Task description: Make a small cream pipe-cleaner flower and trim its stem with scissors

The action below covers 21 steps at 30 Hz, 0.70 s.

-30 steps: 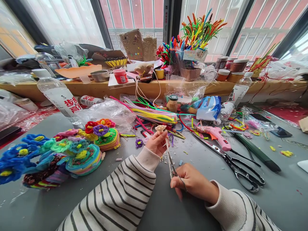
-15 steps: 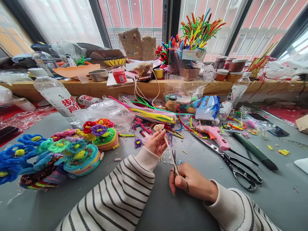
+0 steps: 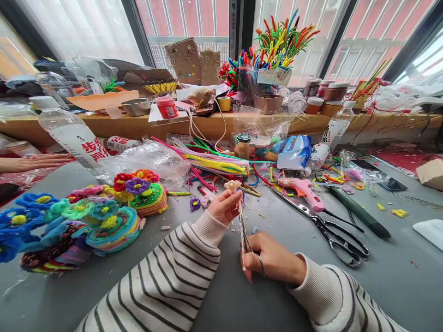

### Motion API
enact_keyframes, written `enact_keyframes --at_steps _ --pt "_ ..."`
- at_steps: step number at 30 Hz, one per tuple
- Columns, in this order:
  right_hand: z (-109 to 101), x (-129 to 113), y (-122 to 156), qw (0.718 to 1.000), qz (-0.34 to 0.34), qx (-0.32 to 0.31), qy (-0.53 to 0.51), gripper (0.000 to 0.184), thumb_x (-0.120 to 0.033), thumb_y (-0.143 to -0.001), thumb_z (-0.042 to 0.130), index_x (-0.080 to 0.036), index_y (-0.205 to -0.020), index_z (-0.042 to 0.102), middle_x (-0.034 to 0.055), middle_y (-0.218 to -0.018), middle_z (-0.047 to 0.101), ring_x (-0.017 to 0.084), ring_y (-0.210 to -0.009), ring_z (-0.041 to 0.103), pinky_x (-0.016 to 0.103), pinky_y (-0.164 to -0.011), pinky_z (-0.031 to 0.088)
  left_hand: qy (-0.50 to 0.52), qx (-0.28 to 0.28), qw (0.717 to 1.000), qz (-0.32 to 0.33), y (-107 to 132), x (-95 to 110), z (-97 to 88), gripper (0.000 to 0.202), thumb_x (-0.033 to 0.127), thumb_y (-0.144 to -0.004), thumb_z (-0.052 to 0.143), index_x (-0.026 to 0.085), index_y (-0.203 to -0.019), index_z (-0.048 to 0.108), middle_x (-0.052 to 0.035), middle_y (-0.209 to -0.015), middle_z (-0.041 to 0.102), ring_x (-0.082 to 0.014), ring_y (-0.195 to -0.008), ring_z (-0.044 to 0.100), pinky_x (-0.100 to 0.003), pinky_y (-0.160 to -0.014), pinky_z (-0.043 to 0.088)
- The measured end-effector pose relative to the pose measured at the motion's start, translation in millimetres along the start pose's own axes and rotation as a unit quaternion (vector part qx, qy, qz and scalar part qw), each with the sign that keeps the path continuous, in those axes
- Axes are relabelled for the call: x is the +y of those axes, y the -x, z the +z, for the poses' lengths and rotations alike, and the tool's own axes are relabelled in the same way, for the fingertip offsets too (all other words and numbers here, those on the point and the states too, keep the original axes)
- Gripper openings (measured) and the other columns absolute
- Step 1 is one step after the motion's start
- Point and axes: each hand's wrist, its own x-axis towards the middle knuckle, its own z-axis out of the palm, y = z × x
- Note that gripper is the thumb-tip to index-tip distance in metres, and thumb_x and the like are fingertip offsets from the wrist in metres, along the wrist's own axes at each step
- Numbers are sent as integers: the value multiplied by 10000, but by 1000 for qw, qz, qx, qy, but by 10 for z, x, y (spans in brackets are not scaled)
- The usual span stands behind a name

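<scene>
Between thumb and fingertips, my left hand (image 3: pixel 224 205) pinches a small cream pipe-cleaner flower (image 3: pixel 232 185). Its thin pale stem (image 3: pixel 241 223) hangs downward towards my right hand (image 3: pixel 270 256). That hand grips a small pair of scissors (image 3: pixel 246 240), with the blades pointing up right beside the stem. The stem's lower end lies against my right thumb; whether the thumb presses on it I cannot tell. Just behind my left hand are a purple pipe-cleaner flower (image 3: pixel 194 204) and a bundle of pipe cleaners (image 3: pixel 221 166).
Colourful pipe-cleaner flower pieces (image 3: pixel 110 226) stand at left. Large black-handled scissors (image 3: pixel 332 235), a pink glue gun (image 3: pixel 306 193) and a dark green bar (image 3: pixel 362 214) lie at right. Water bottles (image 3: pixel 74 136) stand behind. Another person's hand (image 3: pixel 36 162) rests at far left.
The scissors' blades have swung to lie closer along the stem, whose lower end now shows in front of my right thumb. Another person's hand has appeared at far left. The view shifted slightly.
</scene>
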Motion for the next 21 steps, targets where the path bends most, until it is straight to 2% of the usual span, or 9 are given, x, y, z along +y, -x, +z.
enact_keyframes --at_steps 6,13,18,21 --pt "-4 -16 -14 999 29 32 -19 722 -727 -674 279 -114 -375 518 -23 -358 348 55 -389 342 196 -428 274 14 21 999 20 -11 26 -12 348 275 -374 775 145 -525 489 66 -470 492 -24 -403 432 -153 -401 379" --pt "-15 -6 -22 996 72 36 -44 705 -731 -657 307 -136 -301 437 -19 -296 349 49 -349 307 206 -424 266 45 40 998 27 -17 63 -27 352 244 -361 783 154 -550 500 62 -482 511 -34 -411 445 -159 -399 384" --pt "-52 18 -2 1000 21 11 -20 756 -733 -684 228 -110 -393 543 -33 -322 286 53 -353 287 206 -392 225 60 24 998 14 -11 71 -28 363 269 -365 781 153 -548 490 69 -473 501 -28 -404 438 -154 -405 384" --pt "-63 -5 7 1000 -9 2 2 798 -741 -684 169 -96 -511 607 -22 -396 351 59 -396 339 199 -414 252 45 11 999 11 -5 61 -13 362 286 -378 775 147 -528 477 73 -451 484 -21 -391 421 -152 -407 374"
